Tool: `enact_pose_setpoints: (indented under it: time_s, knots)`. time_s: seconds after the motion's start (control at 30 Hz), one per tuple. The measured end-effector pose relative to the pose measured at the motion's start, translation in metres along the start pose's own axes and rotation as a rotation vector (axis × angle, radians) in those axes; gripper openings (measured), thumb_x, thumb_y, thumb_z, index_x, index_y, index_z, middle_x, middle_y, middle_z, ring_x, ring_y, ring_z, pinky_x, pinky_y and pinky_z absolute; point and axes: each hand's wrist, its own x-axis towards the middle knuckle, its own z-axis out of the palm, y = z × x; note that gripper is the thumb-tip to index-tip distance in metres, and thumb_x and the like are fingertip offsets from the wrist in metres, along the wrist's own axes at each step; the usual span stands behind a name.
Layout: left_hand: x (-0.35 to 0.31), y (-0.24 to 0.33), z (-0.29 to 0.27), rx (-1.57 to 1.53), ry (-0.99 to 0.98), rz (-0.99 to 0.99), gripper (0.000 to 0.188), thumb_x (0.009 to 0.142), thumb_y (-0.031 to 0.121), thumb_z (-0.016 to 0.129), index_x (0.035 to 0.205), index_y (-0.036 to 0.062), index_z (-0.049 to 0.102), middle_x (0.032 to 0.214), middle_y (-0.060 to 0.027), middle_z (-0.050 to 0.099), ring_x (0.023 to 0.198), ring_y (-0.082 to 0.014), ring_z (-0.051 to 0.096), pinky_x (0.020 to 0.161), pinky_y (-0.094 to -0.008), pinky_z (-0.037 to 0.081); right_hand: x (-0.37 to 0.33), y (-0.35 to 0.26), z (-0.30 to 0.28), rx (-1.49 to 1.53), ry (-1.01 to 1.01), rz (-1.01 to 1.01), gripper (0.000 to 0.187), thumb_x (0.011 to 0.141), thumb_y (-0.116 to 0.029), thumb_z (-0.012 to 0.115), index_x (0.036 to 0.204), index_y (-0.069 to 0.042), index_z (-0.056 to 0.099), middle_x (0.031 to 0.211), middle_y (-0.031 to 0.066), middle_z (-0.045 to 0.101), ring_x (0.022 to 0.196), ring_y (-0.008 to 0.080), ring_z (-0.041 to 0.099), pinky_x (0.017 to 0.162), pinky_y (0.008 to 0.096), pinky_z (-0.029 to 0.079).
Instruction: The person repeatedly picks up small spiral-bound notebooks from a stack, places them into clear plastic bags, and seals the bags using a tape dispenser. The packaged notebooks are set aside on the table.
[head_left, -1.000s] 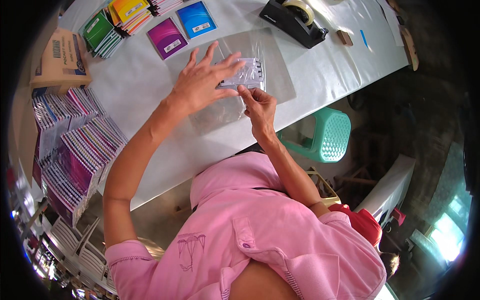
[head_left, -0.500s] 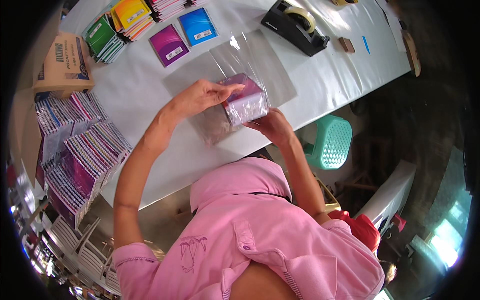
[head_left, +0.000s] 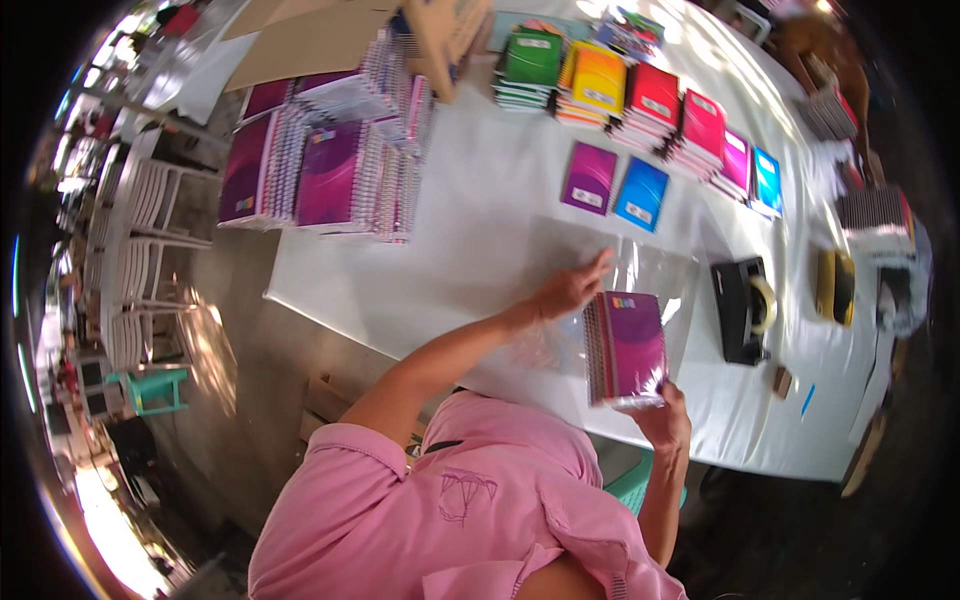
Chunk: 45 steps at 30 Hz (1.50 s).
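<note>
A stack of purple spiral notebooks (head_left: 634,345) in clear plastic wrap lies near the table's front edge, its coil bindings on the left side. My right hand (head_left: 664,415) grips the stack at its lower right corner, thumb on the near edge and the other fingers partly hidden. Just off the upper left corner is my left hand (head_left: 575,288), open with its fingers stretched out. Loose clear film (head_left: 640,265) spreads over the table beyond the stack. A single purple notebook (head_left: 589,178) and a blue notebook (head_left: 641,195) lie flat farther back.
Piles of spiral notebooks (head_left: 335,180) stand at the left by an open carton (head_left: 440,45). Green, yellow, red and pink notebook piles (head_left: 598,80) line the back. A black tape dispenser (head_left: 738,312), a small brown block (head_left: 782,382) and a blue strip (head_left: 808,400) lie right.
My view has swung left, bringing more notebook piles in. The wrapped stack has turned so its cover faces up. My left hand has come off its top; my right still holds it.
</note>
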Motion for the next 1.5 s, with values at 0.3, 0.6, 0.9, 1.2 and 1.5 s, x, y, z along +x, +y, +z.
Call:
enact_pose_setpoints:
  time_s: [0.3,0.6,0.9,1.2,1.5]
  knots:
    - [-0.014,0.013,-0.005,0.462,0.072,0.341,0.055,0.093,0.032,0.056,0.14,0.0085,0.038,0.14,-0.0111,0.045,0.124,-0.0281,0.049,0.104,-0.0393,0.039,0.119,-0.005,0.166,-0.191,-0.232,0.032,0.068,0.076,-0.021,0.075,0.132,0.0,0.043,0.124,0.0106,0.055,0.116,0.0255,0.053,0.102,0.043,0.041]
    - [-0.028,0.002,0.009,0.572,0.112,0.525,0.049,0.088,0.03,0.061,0.132,0.0122,0.05,0.135,-0.0115,0.048,0.125,-0.032,0.045,0.105,-0.0451,0.037,0.205,0.058,0.32,-1.063,-0.341,-0.234,0.045,0.082,-0.039,0.072,0.086,0.003,0.057,0.085,0.0146,0.064,0.065,0.0237,0.063,0.058,0.0385,0.047]
    - [-0.011,-0.006,0.029,0.798,-0.13,0.467,0.046,0.079,0.036,0.068,0.123,0.0224,0.061,0.141,-0.0105,0.043,0.132,-0.0383,0.034,0.107,-0.0574,0.028,0.177,0.063,0.058,-2.086,0.337,-0.913,0.027,0.083,-0.024,0.067,0.106,-0.009,0.063,0.106,0.0098,0.062,0.096,0.0245,0.058,0.082,0.0438,0.041]
    - [0.003,0.039,0.024,0.985,-0.347,0.229,0.057,0.08,0.028,0.069,0.134,0.0246,0.053,0.148,-0.0074,0.037,0.138,-0.0415,0.025,0.109,-0.0615,0.023,0.045,-0.009,-0.093,-1.792,0.65,-0.375,0.049,0.069,-0.009,0.077,0.115,-0.016,0.062,0.126,0.006,0.053,0.117,0.0264,0.049,0.09,0.0438,0.039]
    - [0.018,0.045,0.08,0.861,-0.359,0.207,0.07,0.078,0.038,0.072,0.141,0.0247,0.044,0.148,-0.0094,0.035,0.138,-0.043,0.023,0.103,-0.0695,0.022,0.019,-0.016,-0.092,-1.838,0.707,-0.689,0.029,0.064,0.013,0.054,0.083,-0.006,0.065,0.119,0.0077,0.058,0.108,0.0253,0.053,0.087,0.0399,0.039]
